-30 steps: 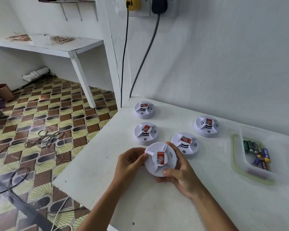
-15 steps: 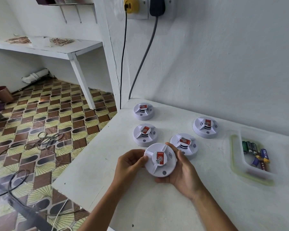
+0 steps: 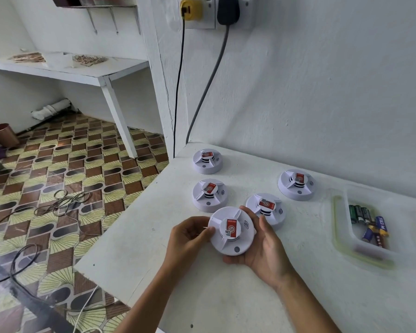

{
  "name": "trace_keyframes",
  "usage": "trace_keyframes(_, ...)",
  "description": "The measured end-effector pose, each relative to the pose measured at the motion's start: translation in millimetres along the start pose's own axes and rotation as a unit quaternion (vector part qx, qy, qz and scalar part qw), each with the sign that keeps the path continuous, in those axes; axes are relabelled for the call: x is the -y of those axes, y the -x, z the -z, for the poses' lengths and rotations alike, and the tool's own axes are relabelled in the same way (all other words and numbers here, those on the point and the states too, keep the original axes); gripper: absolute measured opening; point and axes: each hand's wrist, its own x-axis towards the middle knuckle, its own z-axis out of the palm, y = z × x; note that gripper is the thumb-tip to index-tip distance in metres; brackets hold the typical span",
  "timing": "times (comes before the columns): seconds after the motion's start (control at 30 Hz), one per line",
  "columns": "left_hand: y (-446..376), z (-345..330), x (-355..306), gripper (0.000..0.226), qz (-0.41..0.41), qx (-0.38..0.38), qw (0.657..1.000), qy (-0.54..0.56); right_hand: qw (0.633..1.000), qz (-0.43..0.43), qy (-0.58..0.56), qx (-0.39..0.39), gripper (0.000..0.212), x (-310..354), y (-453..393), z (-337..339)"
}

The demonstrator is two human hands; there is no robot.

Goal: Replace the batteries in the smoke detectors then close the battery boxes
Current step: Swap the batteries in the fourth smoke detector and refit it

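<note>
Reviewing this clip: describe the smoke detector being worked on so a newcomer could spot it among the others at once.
Start at the white table against the wall, where five round white detectors sit near its left corner. The held detector is the nearest one, gripped between the left hand and right hand. The other four lie untouched on the table.

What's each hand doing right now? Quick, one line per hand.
Left hand: fingers curled on the left rim of the held smoke detector.
Right hand: cradles that detector from below, fingers wrapped round its right edge.
</note>
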Motion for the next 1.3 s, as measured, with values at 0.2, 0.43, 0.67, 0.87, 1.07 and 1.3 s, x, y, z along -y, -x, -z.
trace_keyframes(0.2,-1.0,-0.5,1.2,0.014,0.000,0.001,1.000,-0.003,1.000,-0.001,-0.021,0.004,0.047,-1.5,-0.6,1.0)
trace_keyframes(0.43,-1.8,0.0,2.6,0.014,0.000,0.000,1.000,-0.008,1.000,0.007,-0.007,0.010,0.042,-3.0,-2.0,2.6)
trace_keyframes(0.67,-2.5,0.1,3.1,0.014,0.001,-0.002,1.000,-0.011,0.999,0.008,0.001,0.031,0.083,-4.7,-6.3,4.8)
trace_keyframes(0.87,-2.5,1.0,5.3,0.015,-0.002,0.004,1.000,-0.017,1.000,0.004,0.011,0.029,0.085,-4.3,-6.1,2.7)
trace_keyframes(1.07,-1.7,0.4,5.0,0.023,-0.004,0.001,1.000,-0.021,0.999,0.001,0.010,0.033,0.079,-4.6,-6.0,3.4)
trace_keyframes(1.3,-2.0,0.6,5.7,0.019,-0.005,0.000,1.000,-0.027,0.999,0.006,0.014,0.043,0.073,-3.5,-5.5,2.5)
